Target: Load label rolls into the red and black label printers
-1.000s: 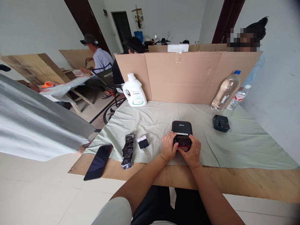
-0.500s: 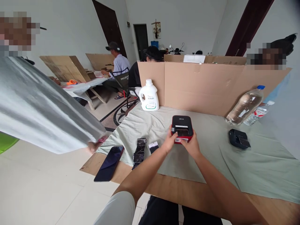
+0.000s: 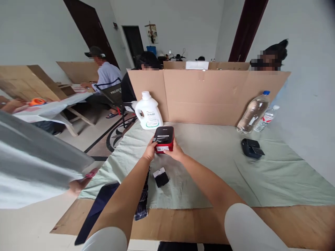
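Both hands grip a small red and black label printer (image 3: 164, 133), with a slot on top and a white sticker on its front. My left hand (image 3: 149, 151) is closed on its left side, and my right hand (image 3: 177, 150) on its right front corner. Just behind it stands a white detergent bottle (image 3: 150, 113). Closer to me lies a black square piece with a white edge (image 3: 161, 178). My left forearm partly covers a crumpled black strip (image 3: 142, 207) and a dark phone (image 3: 95, 216).
A cardboard screen (image 3: 201, 94) stands along the table's back. At right are a large clear bottle (image 3: 253, 113), a smaller water bottle (image 3: 265, 120) and a black device (image 3: 251, 149). Grey fabric hangs at left beside a person's foot (image 3: 75, 186). Other people sit beyond.
The label printer has moved left across the cloth in both hands, close to the detergent bottle. My view has shifted, so the surroundings appear further left.
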{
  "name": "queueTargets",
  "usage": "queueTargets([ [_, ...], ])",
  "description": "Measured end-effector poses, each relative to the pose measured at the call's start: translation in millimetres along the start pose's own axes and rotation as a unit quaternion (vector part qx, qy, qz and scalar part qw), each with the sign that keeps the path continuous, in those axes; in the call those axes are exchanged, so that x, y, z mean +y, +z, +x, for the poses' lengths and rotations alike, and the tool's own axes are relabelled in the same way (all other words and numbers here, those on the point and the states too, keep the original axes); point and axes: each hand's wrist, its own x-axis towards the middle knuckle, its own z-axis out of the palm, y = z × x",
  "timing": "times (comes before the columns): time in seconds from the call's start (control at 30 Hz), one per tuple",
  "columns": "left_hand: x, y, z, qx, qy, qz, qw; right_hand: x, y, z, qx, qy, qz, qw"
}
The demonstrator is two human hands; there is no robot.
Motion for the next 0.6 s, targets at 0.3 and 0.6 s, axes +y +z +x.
queueTargets([
  [0.3, -13.1, 59.2, -97.5, 0.103, 0.195, 0.518, 0.826, 59.7, -217.7, -36.7, 0.085, 0.178, -0.45, 0.871],
  [0.6, -77.9, 143.2, -217.6, -0.4, 0.251, 0.593, 0.652, 106.3, -357.0, -120.5, 0.122, 0.438, -0.434, 0.777],
])
